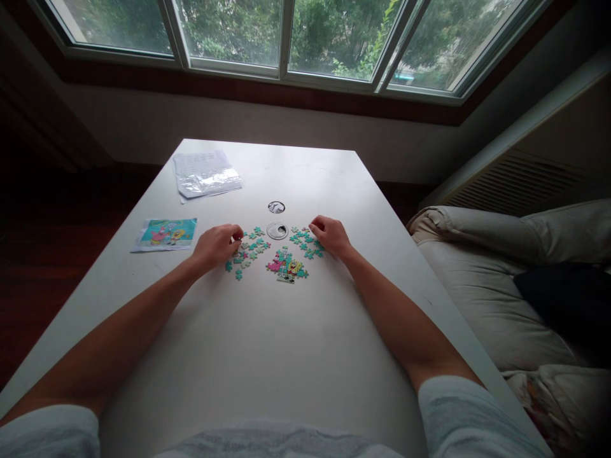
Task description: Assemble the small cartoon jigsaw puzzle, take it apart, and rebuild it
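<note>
On the white table, my left hand (pixel 218 245) is at the left edge of a loose spread of jigsaw pieces (pixel 252 247), mostly turquoise and pale green. Its fingers are curled, thumb near the fingertips; whatever they may pinch is too small to make out. Beside a second group of turquoise jigsaw pieces (pixel 304 239), my right hand (pixel 331 235) has its fingers bent in, and anything within them is hidden. Between and nearer to me lies a partly joined puzzle (pixel 287 266) with pink and yellow cartoon figures.
A reference picture (pixel 172 233) of the cartoon lies at the left. Farther back are papers in a clear plastic sleeve (pixel 206 173). Two round fittings, a hole (pixel 276 207) and a ring (pixel 277 231), sit mid-table. A beige sofa (pixel 468 280) stands right of the table.
</note>
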A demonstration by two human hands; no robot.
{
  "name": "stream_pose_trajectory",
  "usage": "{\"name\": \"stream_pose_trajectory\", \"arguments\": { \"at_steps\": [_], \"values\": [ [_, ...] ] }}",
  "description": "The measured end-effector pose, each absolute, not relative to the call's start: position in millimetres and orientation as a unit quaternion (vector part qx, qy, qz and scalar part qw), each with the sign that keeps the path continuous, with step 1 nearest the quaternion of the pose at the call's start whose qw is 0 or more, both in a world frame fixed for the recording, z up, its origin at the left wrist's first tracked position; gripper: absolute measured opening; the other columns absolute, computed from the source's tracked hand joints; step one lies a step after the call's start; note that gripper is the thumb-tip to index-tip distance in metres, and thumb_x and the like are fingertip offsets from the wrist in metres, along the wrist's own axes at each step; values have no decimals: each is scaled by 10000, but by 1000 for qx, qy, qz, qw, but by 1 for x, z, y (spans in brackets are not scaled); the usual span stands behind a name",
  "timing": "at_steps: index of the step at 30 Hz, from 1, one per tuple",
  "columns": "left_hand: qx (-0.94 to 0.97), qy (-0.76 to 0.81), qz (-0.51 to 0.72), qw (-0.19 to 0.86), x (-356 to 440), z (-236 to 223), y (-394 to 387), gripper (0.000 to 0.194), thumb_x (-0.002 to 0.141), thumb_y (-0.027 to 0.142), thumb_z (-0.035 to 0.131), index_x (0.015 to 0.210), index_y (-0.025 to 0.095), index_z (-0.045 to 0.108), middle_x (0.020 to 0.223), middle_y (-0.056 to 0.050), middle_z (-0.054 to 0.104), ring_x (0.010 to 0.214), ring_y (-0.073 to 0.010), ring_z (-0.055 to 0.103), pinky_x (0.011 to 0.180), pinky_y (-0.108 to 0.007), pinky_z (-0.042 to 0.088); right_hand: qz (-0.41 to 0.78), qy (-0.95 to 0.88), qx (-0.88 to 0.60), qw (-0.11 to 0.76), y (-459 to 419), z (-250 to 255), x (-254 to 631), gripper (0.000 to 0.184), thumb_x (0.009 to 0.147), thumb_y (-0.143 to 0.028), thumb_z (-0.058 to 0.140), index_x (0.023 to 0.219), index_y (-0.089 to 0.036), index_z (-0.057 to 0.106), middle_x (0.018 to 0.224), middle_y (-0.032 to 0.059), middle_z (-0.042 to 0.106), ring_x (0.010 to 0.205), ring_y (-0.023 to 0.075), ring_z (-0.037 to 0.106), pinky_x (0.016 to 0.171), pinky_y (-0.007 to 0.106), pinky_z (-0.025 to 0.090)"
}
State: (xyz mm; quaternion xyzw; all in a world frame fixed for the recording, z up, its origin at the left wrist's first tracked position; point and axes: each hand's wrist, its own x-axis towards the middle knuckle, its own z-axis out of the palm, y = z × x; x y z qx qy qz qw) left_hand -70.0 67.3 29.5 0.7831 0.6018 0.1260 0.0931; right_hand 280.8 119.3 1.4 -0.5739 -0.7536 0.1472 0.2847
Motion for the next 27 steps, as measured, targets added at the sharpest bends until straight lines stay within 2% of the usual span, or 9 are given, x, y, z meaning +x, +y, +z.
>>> {"name": "stream_pose_trajectory", "arguments": {
  "at_steps": [4,9,13,17,27],
  "values": [
    [762,614,169,117,-65,30,67,163,834,317,614,945,266,721,880,1,755,759,-196,671,678,-295,439,167,-809,-490,277,109,7,266,183,916,-336,585,864,-200,697,776,16,665,706,144,547,678,269,375],
    [733,574,268,247,-53,29,63,235,837,376,653,1014,242,730,908,-11,773,784,-176,702,728,-275,513,201,-889,-355,207,92,9,246,138,924,-330,632,939,-214,705,820,23,659,769,154,555,758,278,378],
    [732,539,279,310,-37,25,54,215,817,371,682,968,227,736,876,-10,775,776,-173,709,715,-264,528,154,-909,-344,178,84,6,236,218,875,-395,720,1016,-229,708,901,44,647,835,187,552,823,314,366],
    [731,515,273,355,-23,22,46,215,841,348,649,987,229,752,805,5,764,747,-164,716,743,-258,537,136,-916,-339,169,82,4,231,253,878,-404,722,1072,-242,701,987,64,636,915,215,548,865,338,366],
    [768,532,240,265,-10,27,38,158,808,306,637,879,237,760,842,17,764,755,-150,667,704,-241,477,134,-912,-340,185,81,-3,229,345,864,-448,741,1130,-238,676,1023,77,633,961,236,535,902,370,392]
  ]
}}
